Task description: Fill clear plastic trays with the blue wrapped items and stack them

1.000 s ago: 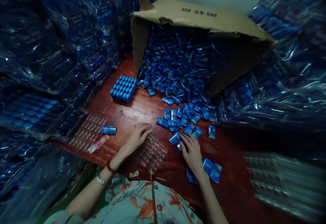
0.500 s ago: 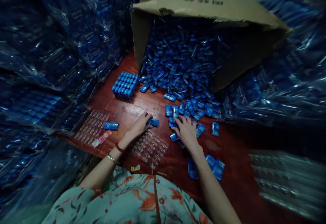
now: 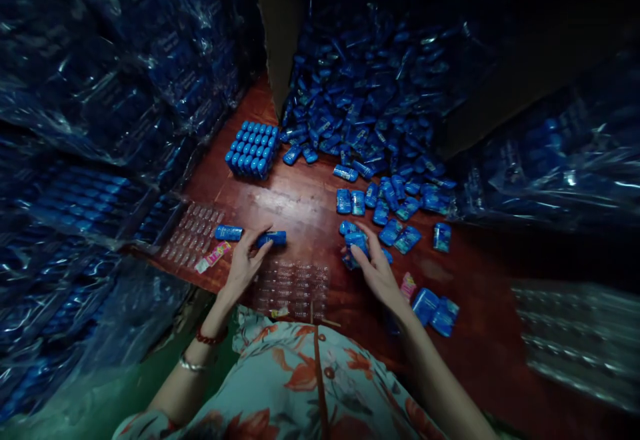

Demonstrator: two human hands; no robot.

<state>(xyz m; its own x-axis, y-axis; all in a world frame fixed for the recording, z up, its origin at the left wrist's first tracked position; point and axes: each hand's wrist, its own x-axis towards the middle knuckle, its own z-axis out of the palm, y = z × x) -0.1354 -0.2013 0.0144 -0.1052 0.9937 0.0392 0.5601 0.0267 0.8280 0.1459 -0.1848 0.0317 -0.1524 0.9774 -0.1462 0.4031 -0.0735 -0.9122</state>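
Left hand [image 3: 245, 260] pinching a blue pack [image 3: 275, 238] by one end, thumb against fingers, just above the clear tray [image 3: 293, 287] at the near edge of the desk [image 3: 300, 193]. Right hand [image 3: 377, 270] curled, thumb on another pack [image 3: 356, 243]; can't tell how many it grips. Loose packs [image 3: 380, 97] spill from the carton [image 3: 281, 27]. Neat block [image 3: 253, 150] at its left corner. Second tray [image 3: 193, 235] far left.

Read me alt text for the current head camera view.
A person's left hand holds a blue container and the right hand at least one more, over a reddish table. A clear tray lies nearer the body; beyond, many blue packs spill from a cardboard box.
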